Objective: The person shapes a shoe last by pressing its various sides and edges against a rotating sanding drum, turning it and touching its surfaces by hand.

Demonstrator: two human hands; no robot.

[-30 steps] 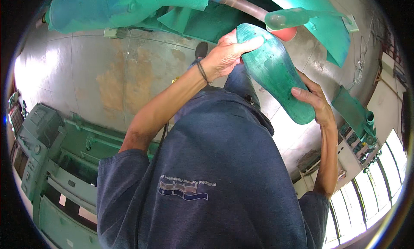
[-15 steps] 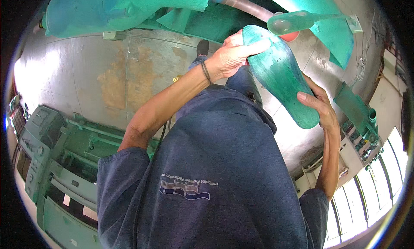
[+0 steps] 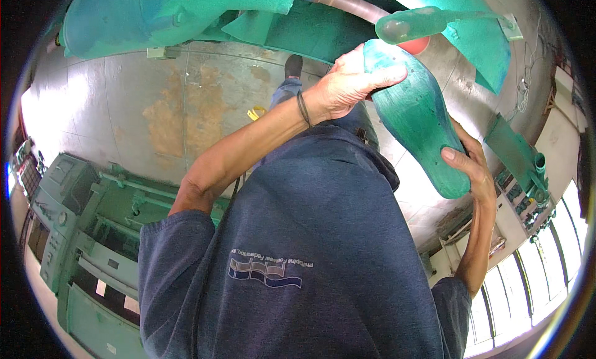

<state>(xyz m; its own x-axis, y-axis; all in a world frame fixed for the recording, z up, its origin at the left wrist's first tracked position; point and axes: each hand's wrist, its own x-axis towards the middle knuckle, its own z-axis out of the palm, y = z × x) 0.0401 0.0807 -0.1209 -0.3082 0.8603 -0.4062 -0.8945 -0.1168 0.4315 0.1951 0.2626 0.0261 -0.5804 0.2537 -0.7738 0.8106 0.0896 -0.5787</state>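
I hold a green, shoe-sole-shaped piece (image 3: 416,117) up in front of my blue sweatshirt with both hands. My left hand (image 3: 351,86), with a dark band on its wrist, grips the piece's upper end, fingers curled over its edge. My right hand (image 3: 472,166) supports the lower end, thumb on its face. Just above the piece's top end sits a translucent green rounded part (image 3: 410,25) of a green machine, with a red round spot (image 3: 417,46) behind it.
A large green machine body (image 3: 186,11) with a grey pipe (image 3: 341,2) spans the top. Green cabinets and machines (image 3: 81,216) stand at the lower left. Stained concrete floor (image 3: 174,104) lies between. A green control box (image 3: 515,154) and windows (image 3: 546,259) are on the right.
Both hands have raised the green sole-shaped piece a little, bringing its top end closer under the translucent green part.
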